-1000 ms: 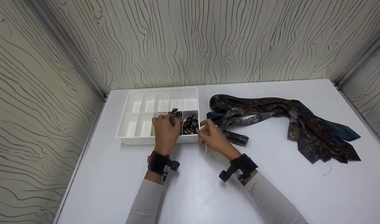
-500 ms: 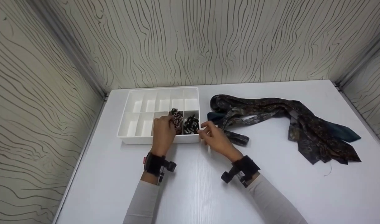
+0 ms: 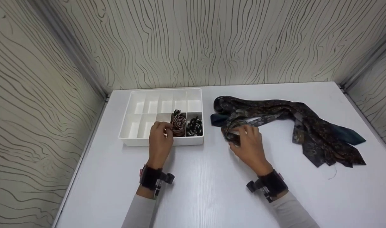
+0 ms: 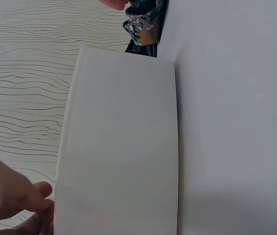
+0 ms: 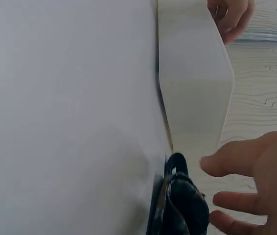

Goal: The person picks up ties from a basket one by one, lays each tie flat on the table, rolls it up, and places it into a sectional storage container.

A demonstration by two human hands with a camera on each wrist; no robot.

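A white divided box [image 3: 193, 141] stands on the table in the head view. In its near row, a brownish patterned rolled necktie [image 3: 179, 124] lies in one compartment. Right of it, a black and white rolled necktie [image 3: 194, 127] fills the corner compartment. My left hand [image 3: 160, 141] hovers over the box's front wall with loosely bent fingers beside the brownish roll. To the right is a heap of dark patterned neckties [image 3: 275, 109]. My right hand [image 3: 251, 147] reaches to its folded near end; in the right wrist view the fingers [image 5: 236, 200] are spread, apart from the cloth.
Other box compartments, such as the far-left one [image 3: 137, 103], show bare white floors. A teal tie end [image 3: 348, 133] sticks out of the heap. A loose thread [image 3: 333, 174] lies on the white table [image 3: 205, 190]. Wood-patterned panels [image 3: 193, 44] rise behind and at both sides.
My left hand has let go of the brownish rolled necktie and drawn back left and toward me. My right hand has moved from the box's right side to the heap of neckties.
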